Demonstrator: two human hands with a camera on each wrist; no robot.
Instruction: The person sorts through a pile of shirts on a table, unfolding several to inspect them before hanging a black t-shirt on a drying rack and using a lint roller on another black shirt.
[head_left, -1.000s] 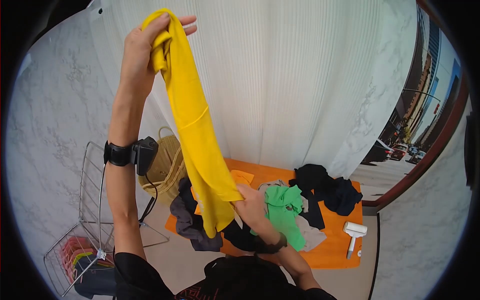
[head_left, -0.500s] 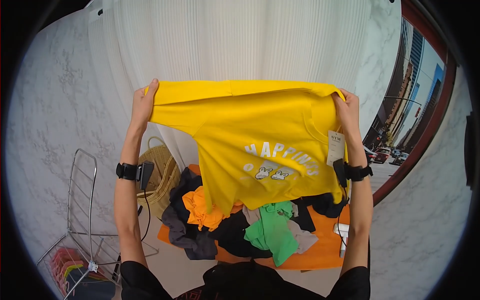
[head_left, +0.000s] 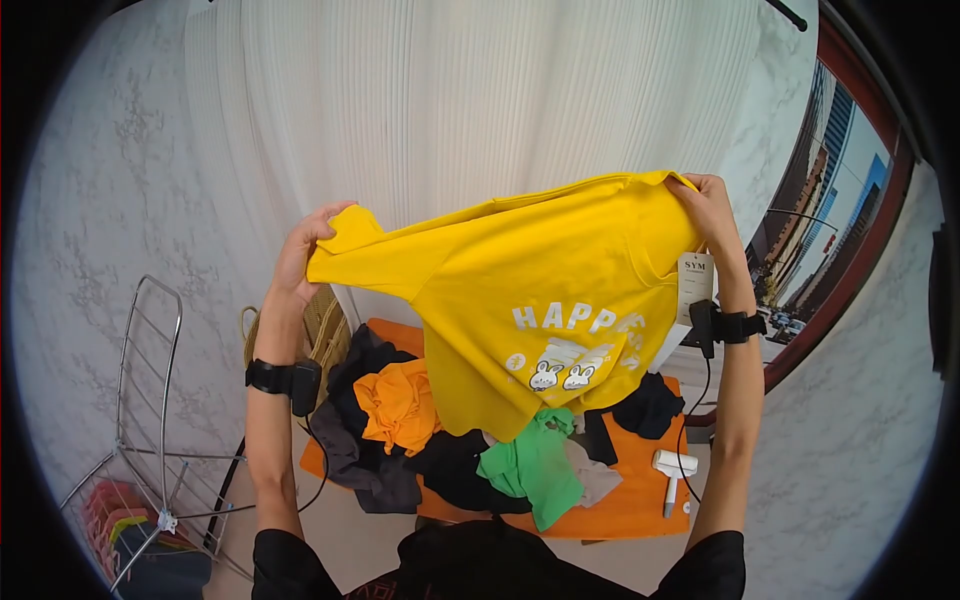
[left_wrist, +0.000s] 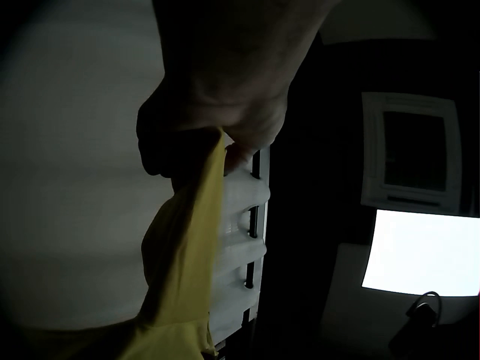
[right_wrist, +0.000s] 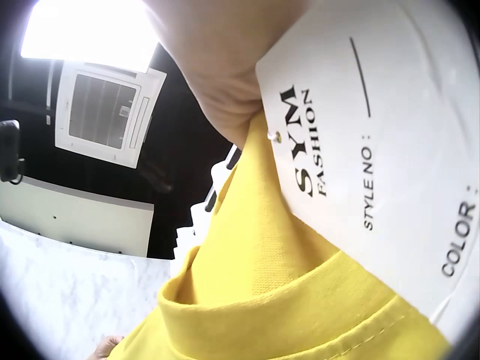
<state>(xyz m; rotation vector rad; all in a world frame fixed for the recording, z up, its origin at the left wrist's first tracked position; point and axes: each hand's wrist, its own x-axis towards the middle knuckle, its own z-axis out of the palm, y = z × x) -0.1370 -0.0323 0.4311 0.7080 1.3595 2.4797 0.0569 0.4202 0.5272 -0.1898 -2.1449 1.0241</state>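
A yellow sweatshirt (head_left: pixel 500 270) with white lettering and two bunny faces hangs stretched between both hands in the head view. My left hand (head_left: pixel 303 250) grips the end of one sleeve, whose cuff folds over by the fingers. At the other side, my right hand (head_left: pixel 708 208) pinches the top edge near the neckline. A white paper tag (right_wrist: pixel 360 150) dangles from the sweatshirt right by that hand and fills much of the right wrist view. In the dark left wrist view, the sleeve cloth (left_wrist: pixel 184 247) drops from the left hand's grasp.
Below, an orange table (head_left: pixel 640 500) bears a green garment (head_left: pixel 540 470), an orange garment (head_left: pixel 398 405) and several dark ones. A lint roller (head_left: pixel 673 475) lies at its right. At left stand a wicker basket (head_left: pixel 328 335) and a metal drying rack (head_left: pixel 165 400).
The sweatshirt went from hanging bunched lengthwise to spread sideways with its print showing. The right hand rose to the neckline; the left came down, most recently drawing slightly inward with the sleeve.
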